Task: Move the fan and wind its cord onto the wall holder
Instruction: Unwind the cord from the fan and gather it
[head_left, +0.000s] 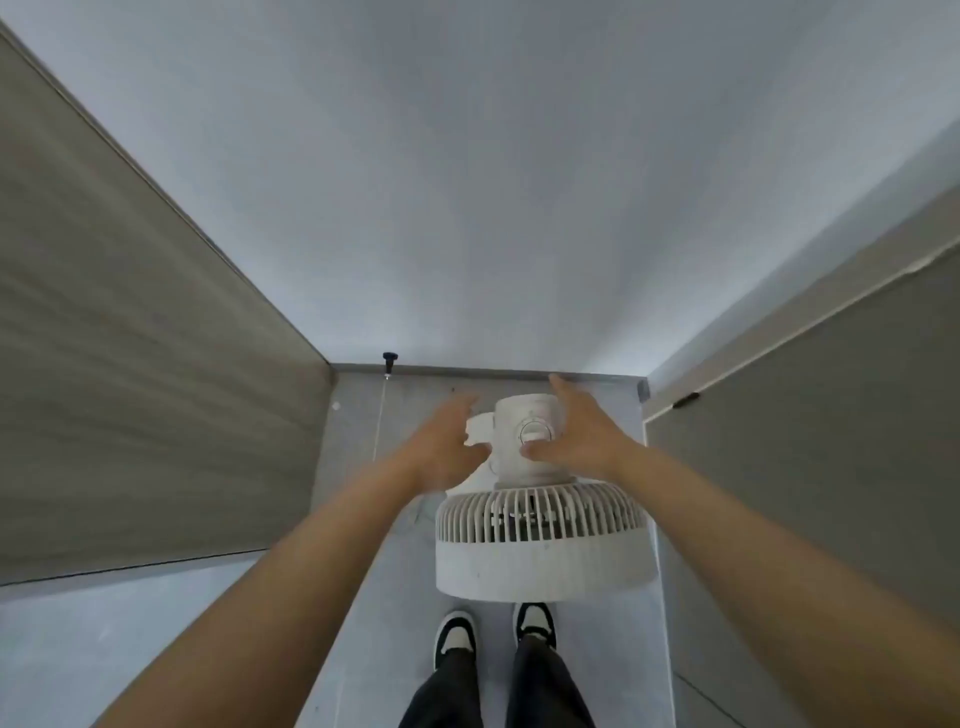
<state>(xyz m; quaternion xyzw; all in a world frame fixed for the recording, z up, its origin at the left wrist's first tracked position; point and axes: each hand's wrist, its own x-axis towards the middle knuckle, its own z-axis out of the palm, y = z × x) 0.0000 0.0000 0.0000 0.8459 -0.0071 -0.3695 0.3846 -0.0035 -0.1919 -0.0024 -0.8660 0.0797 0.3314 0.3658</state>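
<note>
- Two bare hands flank the motor housing at the back of a white fan (540, 525); the left hand (447, 441) is spread wide and blurred beside a small side tab, and whether it touches the housing cannot be told.
- Right hand (582, 434), fingers spread, rests against the housing, thumb at a round dial (534, 432).
- No writing or brand can be read on the dial or body.
- Below the hands, the fan's ribbed grille and round rim stand above two black-and-white shoes (493, 631).
- Beyond the left hand, a dark knob (389, 357) sits low on the wall, a thin cord (381, 415) hanging from it.
</note>
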